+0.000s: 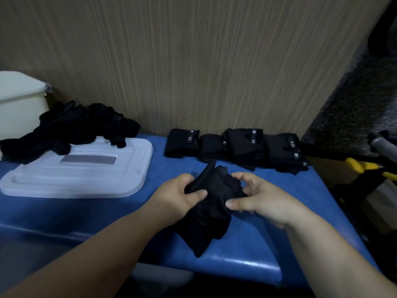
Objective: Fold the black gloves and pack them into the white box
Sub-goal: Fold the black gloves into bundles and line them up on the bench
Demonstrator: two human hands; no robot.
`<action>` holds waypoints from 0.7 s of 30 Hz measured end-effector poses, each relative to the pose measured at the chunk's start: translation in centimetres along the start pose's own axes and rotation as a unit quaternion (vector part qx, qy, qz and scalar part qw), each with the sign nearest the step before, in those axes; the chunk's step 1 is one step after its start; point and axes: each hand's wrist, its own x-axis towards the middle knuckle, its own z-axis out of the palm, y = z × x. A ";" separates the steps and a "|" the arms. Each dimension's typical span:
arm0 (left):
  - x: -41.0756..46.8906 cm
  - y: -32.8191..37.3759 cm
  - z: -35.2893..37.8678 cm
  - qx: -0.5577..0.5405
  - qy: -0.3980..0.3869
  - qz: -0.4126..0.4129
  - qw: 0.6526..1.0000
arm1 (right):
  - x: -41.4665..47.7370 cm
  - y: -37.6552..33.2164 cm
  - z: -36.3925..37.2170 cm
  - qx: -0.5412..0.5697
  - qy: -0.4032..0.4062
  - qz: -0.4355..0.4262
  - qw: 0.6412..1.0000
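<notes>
blue padded tabletop [96,216], vinyl-looking with a sheen at the rounded near edge; wood-grain wall panel [193,61] behind.

step in hand, as i read it: folding, not packing. you have one black glove [206,214] between both hands over the near centre of the table, with its lower end draping onto the blue surface. your left hand [174,196] grips the side with the rolled edge, thumb across the top and fingers curled under. your right hand [260,201] pinches the opposite side, thumb and curled fingers closed on the fabric.

materials: the glove is soft, limp knit, matte, bunched and creased, and it holds no shape of its own. the folded gloves [236,147] sit in a row against the wall, touching one another. they are compact blocky rectangles with small tabbed straps. the unfolded pile [71,127] is a loose heap at far left, lying partly on the white lid [86,173], which is flat, rigid plastic with rounded corners. the white box [19,108] is just behind the pile, cut off by the frame edge. i can't tell what's inside it.

next move probably calls for bringing the two held sides together, aligning the edges and pressing flat on the table. limp fabric will likely spring open if you let go early. plenty still left to fold.
</notes>
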 end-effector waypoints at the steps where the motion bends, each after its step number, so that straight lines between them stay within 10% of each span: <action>1: -0.1 0.1 0.1 -0.026 -0.006 -0.007 1.000 | 0.1 -0.2 -0.1 0.009 0.020 -0.004 1.000; 12: -0.8 0.1 0.6 -0.281 -0.127 -0.004 0.951 | 1.3 0.2 0.2 0.121 0.166 -0.062 0.977; 21: -0.2 -1.5 1.5 -0.105 -0.042 -0.018 0.993 | 0.8 0.4 0.5 0.126 0.125 -0.030 0.984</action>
